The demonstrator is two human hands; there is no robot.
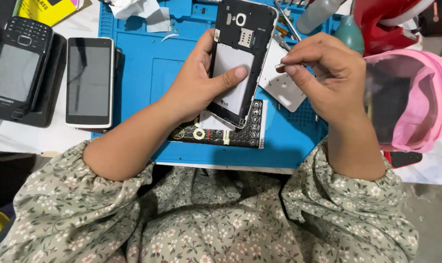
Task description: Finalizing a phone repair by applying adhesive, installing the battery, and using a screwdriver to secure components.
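My left hand (200, 80) holds an opened black smartphone (240, 29) with its back cover off, thumb pressed on the grey battery (229, 80) seated in it. My right hand (323, 73) is just right of the phone, with thumb and forefinger pinched on a tiny pale part (281, 65) near the phone's right edge. Under the hands lie a white back cover (282, 90) and a black battery (230, 136) with printed symbols, all on a blue work mat (138, 73).
A white-framed smartphone (89, 82) and a black keypad phone (19, 61) on a dark pad lie left of the mat. Tweezers (286, 19), a bottle (316, 14), crumpled tissue (138, 9) and red and pink objects (411, 97) sit at the top and right.
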